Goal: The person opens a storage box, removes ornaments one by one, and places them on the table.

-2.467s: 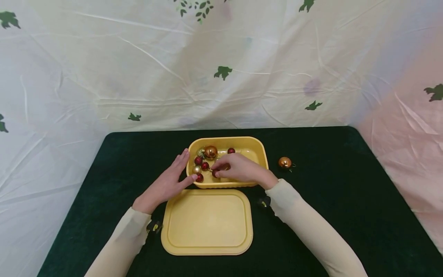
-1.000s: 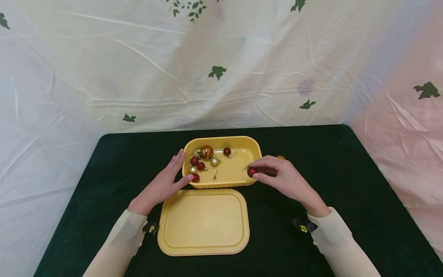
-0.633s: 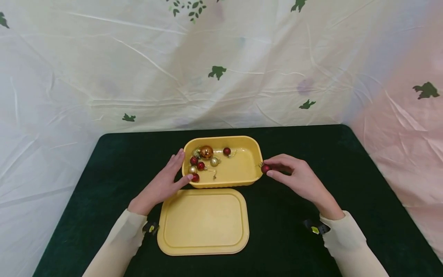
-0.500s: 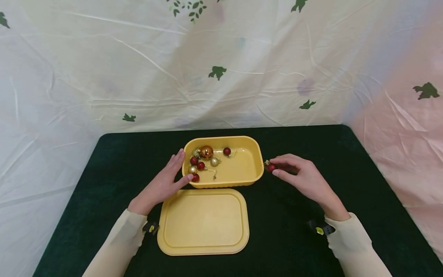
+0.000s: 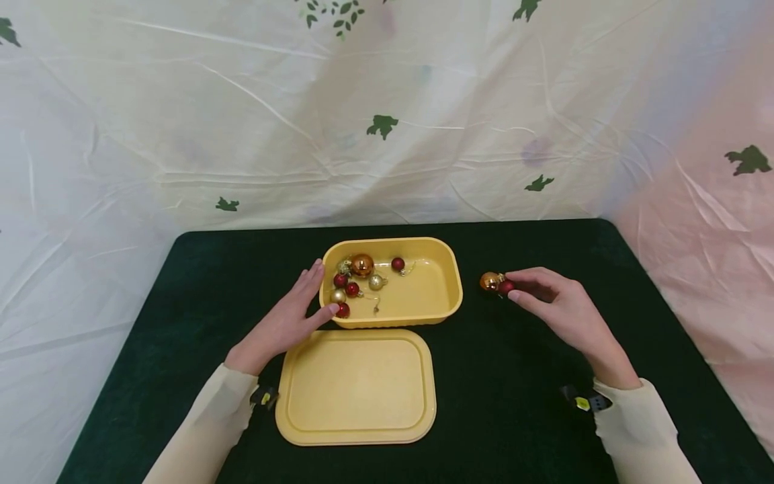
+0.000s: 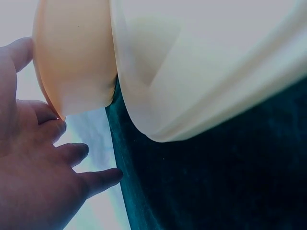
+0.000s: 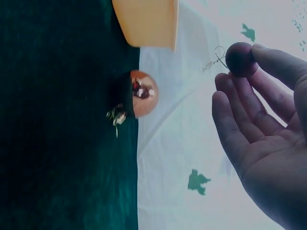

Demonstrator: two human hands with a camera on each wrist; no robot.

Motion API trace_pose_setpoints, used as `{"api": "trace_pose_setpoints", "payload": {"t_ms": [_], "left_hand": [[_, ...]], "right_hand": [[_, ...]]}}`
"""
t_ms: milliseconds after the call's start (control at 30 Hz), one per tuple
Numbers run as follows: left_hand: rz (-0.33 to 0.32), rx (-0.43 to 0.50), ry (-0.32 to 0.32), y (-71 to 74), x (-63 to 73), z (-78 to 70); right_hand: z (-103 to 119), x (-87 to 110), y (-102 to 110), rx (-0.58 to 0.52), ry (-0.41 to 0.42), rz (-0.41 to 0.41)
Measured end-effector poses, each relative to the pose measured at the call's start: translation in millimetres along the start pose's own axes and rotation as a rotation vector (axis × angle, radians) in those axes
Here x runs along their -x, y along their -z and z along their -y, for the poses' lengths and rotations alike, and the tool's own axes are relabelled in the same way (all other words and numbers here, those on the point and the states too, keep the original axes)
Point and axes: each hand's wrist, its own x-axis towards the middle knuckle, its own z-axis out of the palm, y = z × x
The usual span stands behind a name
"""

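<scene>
A yellow plastic box [image 5: 423,322] stands in the middle of the table, with several small red, gold and copper Christmas baubles [image 5: 362,265] mostly at its left end. My left hand [image 5: 290,329] rests along the box's left wall, fingers straight, its thumb over the near rim. Thumb and fingers of my right hand [image 5: 559,306] pinch a small dark red bauble [image 7: 241,60] by its ball, to the right of the box. In the head view this red bauble overlaps a larger copper bauble [image 5: 490,281]; the right wrist view shows the copper bauble [image 7: 145,94] apart from it, on the table.
The yellow lid [image 5: 357,390] lies flat just in front of the box. Inside the box, one red bauble [image 5: 398,264] sits near the back wall. Dark green cloth [image 5: 514,417] covers the table, and a pale printed curtain [image 5: 290,134] hangs behind.
My right hand has picked a red bauble out of the box and carried it right, over the rim, to the copper bauble. The left hand has stayed at the box's left side.
</scene>
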Motion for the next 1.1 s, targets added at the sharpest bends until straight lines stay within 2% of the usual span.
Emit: {"api": "trace_pose_setpoints", "payload": {"t_ms": [200, 833, 1100], "left_hand": [[0.002, 0.009, 0.003, -0.6, 0.5, -0.3], [0.002, 0.010, -0.001, -0.8, 1.5, -0.1], [0.003, 0.009, 0.003, -0.9, 1.0, -0.3]], "right_hand": [[-7.6, 3.1, 6.5, 0.025, -0.035, -0.016], [-29.4, 4.6, 19.0, 0.046, -0.060, -0.036], [-41.8, -2.1, 21.6, 0.084, -0.094, 0.002]]}}
